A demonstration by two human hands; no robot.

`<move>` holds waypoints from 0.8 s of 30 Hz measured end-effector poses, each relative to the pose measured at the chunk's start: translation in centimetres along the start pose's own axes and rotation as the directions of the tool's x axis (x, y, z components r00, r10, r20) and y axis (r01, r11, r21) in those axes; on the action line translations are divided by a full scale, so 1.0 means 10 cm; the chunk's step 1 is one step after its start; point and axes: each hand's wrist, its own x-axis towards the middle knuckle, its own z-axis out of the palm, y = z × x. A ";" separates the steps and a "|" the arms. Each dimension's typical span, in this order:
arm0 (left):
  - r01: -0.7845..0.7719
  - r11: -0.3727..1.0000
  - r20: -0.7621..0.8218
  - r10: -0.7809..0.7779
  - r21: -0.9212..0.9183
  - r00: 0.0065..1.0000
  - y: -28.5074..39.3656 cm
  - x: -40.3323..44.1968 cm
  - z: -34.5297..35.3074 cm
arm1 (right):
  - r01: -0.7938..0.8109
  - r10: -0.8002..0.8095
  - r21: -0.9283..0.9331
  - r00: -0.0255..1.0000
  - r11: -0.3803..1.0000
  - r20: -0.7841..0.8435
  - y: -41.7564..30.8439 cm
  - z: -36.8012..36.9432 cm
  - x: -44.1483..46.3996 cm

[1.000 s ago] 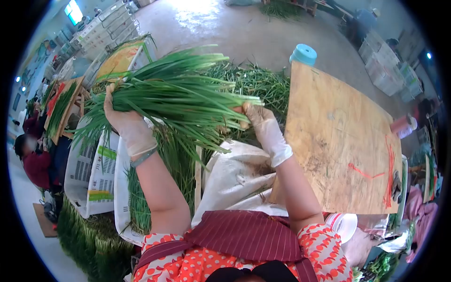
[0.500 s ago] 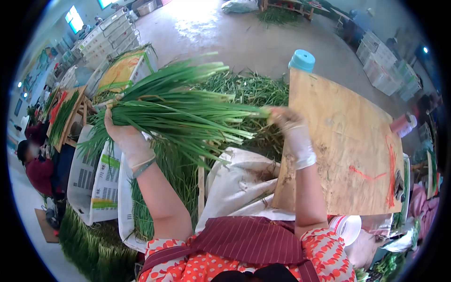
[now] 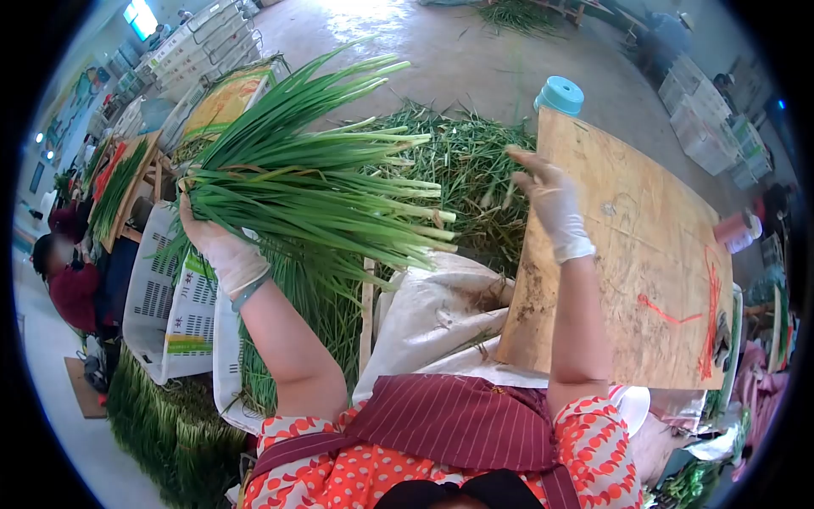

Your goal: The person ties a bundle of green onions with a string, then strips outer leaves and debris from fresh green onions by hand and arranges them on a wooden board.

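Observation:
My gloved left hand [image 3: 219, 246] is wrapped round the leafy end of a bunch of green chives [image 3: 314, 182]. The leaves fan out to the right, and their pale cut ends hang over the pile of loose trimmings. To the right, my gloved right hand [image 3: 549, 199] is held up near the wooden board's left edge, fingers stretched apart and nothing in them. Loose trimmed greens [image 3: 475, 161] lie heaped between the bunch and that hand.
The wooden board [image 3: 627, 280] carries red ties [image 3: 708, 314]. A blue-green tub [image 3: 560, 96] stands past its far corner, and a pink spool [image 3: 738, 231] at its right. White crates [image 3: 161, 297] with greens are at left. Another person [image 3: 72, 288] works far left.
My right hand has let go of a leaf at the bunch's stem end, moved up and right, and opened. The left hand with the bunch has shifted slightly left.

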 end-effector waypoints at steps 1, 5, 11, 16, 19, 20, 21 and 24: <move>0.001 1.000 0.001 -0.001 0.004 1.000 0.01 -0.05 0.03 | 0.035 -0.034 0.000 0.996 0.999 0.083 -0.05 0.12 0.04; 0.027 1.000 0.040 -0.027 0.004 0.999 0.01 -0.18 0.12 | -0.042 0.000 0.220 0.983 0.975 0.186 -0.46 0.62 0.05; 0.018 0.998 0.186 -0.007 -0.060 0.983 0.02 -0.10 0.02 | -0.350 0.065 0.648 0.905 0.676 0.421 -0.40 0.94 0.14; 0.043 0.994 0.195 -0.022 -0.104 0.981 0.07 -0.04 -0.05 | -0.253 0.171 0.775 0.967 0.579 0.188 -0.31 0.78 0.09; 0.086 0.991 0.238 -0.061 -0.098 0.969 0.16 -0.05 -0.10 | -0.325 0.471 0.635 0.879 0.701 -0.070 0.19 0.64 0.22; 0.084 0.992 0.235 -0.059 -0.097 0.970 0.17 -0.06 -0.10 | -0.326 0.470 0.635 0.880 0.701 -0.066 0.28 0.67 0.20; 0.054 0.993 0.220 -0.031 -0.101 0.975 0.15 -0.06 -0.08 | -0.137 0.216 0.292 0.942 0.946 -0.256 0.37 0.69 0.16; 0.087 0.989 0.391 -0.035 -0.116 0.920 0.13 -0.01 -0.19 | 0.008 -0.055 0.338 0.990 0.941 0.131 -0.05 0.70 0.09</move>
